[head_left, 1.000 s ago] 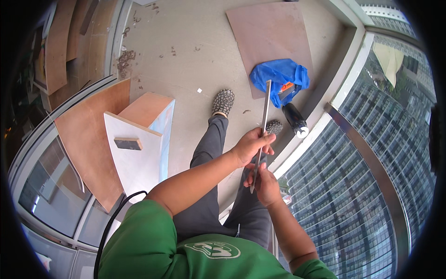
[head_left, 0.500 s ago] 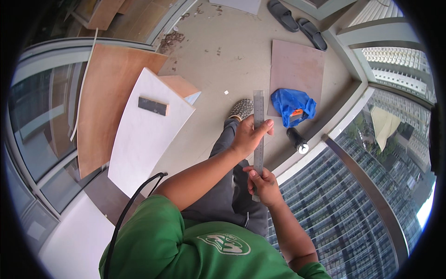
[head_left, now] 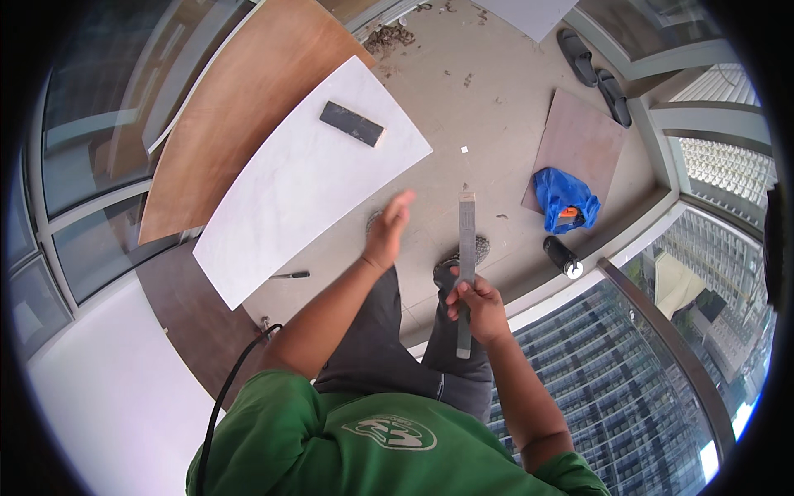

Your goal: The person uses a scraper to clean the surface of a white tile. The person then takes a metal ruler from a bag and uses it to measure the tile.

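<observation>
My right hand (head_left: 476, 307) grips a long grey metal ruler (head_left: 466, 240) near its lower end, and the ruler points up and away from me. My left hand (head_left: 389, 230) is off the ruler, fingers apart, held out toward the white slab (head_left: 298, 190) that lies on a brown wooden board (head_left: 219, 124). A small dark block (head_left: 353, 124) rests on the slab's far end. My grey trousers and shoes are below the hands.
A blue bag (head_left: 564, 198) with something orange and a black cylinder (head_left: 562, 256) lie by the glass railing (head_left: 662, 331). A brown tile (head_left: 579, 145) and a pair of sandals (head_left: 597, 74) are farther off. A black cable (head_left: 227, 397) hangs at my left; a small tool (head_left: 289, 274) lies on the floor.
My left hand has let go of the ruler and opened toward the white slab. My view has turned left, bringing the slab closer to the middle.
</observation>
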`<action>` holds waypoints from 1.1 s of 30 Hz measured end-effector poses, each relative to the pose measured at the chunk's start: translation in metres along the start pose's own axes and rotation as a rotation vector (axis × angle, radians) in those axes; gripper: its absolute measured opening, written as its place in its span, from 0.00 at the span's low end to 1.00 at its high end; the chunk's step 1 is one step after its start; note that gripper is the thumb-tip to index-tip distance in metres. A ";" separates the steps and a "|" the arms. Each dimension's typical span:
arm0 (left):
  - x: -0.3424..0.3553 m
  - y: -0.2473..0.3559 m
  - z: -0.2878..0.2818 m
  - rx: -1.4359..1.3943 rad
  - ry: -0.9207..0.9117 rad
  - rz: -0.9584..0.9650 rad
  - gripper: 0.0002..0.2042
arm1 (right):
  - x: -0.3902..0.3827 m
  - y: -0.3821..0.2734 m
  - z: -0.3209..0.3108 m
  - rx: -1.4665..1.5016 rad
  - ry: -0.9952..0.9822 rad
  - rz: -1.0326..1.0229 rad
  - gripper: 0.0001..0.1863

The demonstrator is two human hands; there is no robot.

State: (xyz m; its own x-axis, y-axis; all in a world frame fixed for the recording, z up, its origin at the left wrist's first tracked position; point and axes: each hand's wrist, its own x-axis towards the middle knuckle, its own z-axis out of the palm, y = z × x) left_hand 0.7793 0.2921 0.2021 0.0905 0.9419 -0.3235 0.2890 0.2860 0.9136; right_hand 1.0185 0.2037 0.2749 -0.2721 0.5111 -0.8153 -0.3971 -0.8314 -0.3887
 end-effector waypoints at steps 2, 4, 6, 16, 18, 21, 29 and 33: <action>0.026 -0.056 -0.072 -0.006 0.412 -0.079 0.24 | 0.026 0.033 0.004 -0.055 0.151 -0.099 0.15; 0.051 -0.108 -0.142 0.069 0.721 -0.102 0.24 | 0.054 0.053 0.006 -0.155 0.280 -0.098 0.14; 0.068 -0.166 -0.211 0.472 0.775 -0.141 0.30 | 0.083 0.073 0.017 -0.207 0.394 -0.159 0.13; 0.112 -0.244 -0.266 1.128 0.415 0.011 0.37 | 0.251 0.053 0.080 -0.625 0.819 -0.490 0.13; 0.115 -0.238 -0.258 1.101 0.403 0.008 0.37 | 0.292 0.055 0.054 -0.785 0.925 -0.716 0.13; 0.117 -0.240 -0.261 1.117 0.409 0.038 0.37 | 0.326 0.042 0.043 -1.058 1.016 -0.829 0.13; 0.117 -0.241 -0.267 1.129 0.419 0.039 0.38 | 0.344 0.031 0.042 -1.092 0.921 -0.861 0.13; 0.119 -0.246 -0.266 1.145 0.452 0.054 0.37 | 0.345 0.030 0.043 -1.105 0.908 -0.827 0.13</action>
State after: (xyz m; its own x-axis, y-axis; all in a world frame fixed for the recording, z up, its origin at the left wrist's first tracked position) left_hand 0.4652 0.3806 0.0047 -0.1439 0.9891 0.0302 0.9843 0.1400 0.1072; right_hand 0.8747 0.3644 0.0000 0.4092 0.9105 -0.0596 0.7202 -0.3624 -0.5916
